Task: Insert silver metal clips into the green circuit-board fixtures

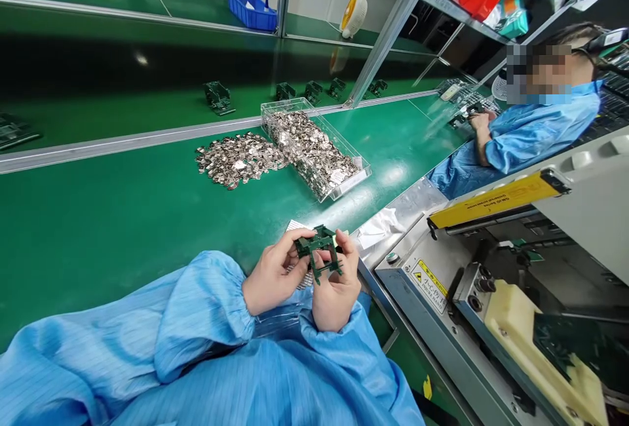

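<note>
My left hand (274,272) and my right hand (337,288) hold a dark green, frame-shaped circuit board piece (319,250) between them, above the green conveyor belt (98,229). The fingers of both hands pinch its edges. A small white sheet (295,225) lies partly hidden under my hands. Farther up the belt sit a transparent plastic box (314,147) full of small silver metal parts and a loose pile of the same parts (238,159) beside it.
To my right stands a grey machine (472,269) with a yellow bar (496,200). A co-worker in a blue smock (535,131) works at the far right. Several green board pieces (219,97) stand on a back belt. A silver foil bag (378,227) lies near my right hand.
</note>
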The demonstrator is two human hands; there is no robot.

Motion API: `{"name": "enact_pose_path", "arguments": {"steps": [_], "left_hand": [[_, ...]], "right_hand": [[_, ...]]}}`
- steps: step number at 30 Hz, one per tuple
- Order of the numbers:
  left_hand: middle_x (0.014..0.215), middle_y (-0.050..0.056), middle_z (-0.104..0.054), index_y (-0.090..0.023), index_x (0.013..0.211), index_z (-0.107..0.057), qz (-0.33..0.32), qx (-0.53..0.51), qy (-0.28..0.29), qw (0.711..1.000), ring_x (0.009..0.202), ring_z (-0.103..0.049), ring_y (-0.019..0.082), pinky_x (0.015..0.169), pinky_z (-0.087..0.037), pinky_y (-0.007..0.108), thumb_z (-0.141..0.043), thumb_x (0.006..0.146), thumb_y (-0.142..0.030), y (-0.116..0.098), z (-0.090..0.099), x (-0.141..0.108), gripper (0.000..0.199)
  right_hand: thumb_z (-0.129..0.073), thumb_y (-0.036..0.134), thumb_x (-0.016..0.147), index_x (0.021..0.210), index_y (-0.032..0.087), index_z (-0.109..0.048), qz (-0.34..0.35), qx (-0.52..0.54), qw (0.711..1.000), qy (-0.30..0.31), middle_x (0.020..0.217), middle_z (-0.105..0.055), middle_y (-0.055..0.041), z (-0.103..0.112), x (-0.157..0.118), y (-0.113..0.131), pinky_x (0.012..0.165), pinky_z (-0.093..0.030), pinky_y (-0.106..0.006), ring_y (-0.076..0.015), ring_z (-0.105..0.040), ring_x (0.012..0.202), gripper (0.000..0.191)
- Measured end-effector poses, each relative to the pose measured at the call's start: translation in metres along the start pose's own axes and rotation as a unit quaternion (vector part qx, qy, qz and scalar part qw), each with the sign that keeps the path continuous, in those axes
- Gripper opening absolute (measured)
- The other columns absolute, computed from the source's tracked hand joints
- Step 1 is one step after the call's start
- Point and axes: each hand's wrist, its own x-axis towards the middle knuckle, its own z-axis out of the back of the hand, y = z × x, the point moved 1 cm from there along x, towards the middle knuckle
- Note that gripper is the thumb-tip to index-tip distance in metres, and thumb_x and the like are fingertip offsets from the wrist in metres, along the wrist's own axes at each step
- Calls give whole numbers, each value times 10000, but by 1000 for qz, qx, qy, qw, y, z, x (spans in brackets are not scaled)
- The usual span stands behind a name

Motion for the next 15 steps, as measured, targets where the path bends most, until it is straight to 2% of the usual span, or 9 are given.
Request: {"name": "enact_pose_path", "arguments": {"steps": [7, 10, 12, 15], "left_hand": [[660, -59, -506, -205, 1214, -481, -13, -10, -16, 1000, 477, -430, 55, 449, -352, 159, -544, 898, -169, -1, 0, -4, 324], [726, -35, -553, -203, 1211, -487, -18, 0, -17, 1000, 486, -436, 54, 459, -358, 169, -544, 892, -172, 0, 0, -5, 325], [726, -34, -550, -201, 1207, -493, -21, 9, -12, 1000, 491, -428, 57, 466, -352, 175, -550, 886, -178, -1, 2, -4, 327], [684, -42, -516, -194, 1220, -496, -18, 16, 15, 1000, 510, -426, 71, 481, -351, 184, -553, 882, -194, -4, 7, 0, 342]], "right_hand": [[-669, 304, 853, 753, 181, -604, -46, 70, 996, -22, 1346, -520, -127, -10, -6, 0, 978, -455, -441, -276, -515, 1240, 171], [-684, 309, 844, 759, 189, -570, -69, 118, 990, -28, 1354, -524, -123, -14, -7, -3, 968, -467, -416, -258, -534, 1219, 186], [-681, 314, 847, 828, 199, -551, -86, 151, 985, -9, 1343, -540, -120, -11, -6, -5, 957, -480, -408, -244, -563, 1182, 174], [-675, 296, 851, 1037, 225, -526, -89, 186, 976, 68, 1282, -589, -110, 6, 2, -4, 905, -513, -389, -219, -612, 1092, 249]]}}
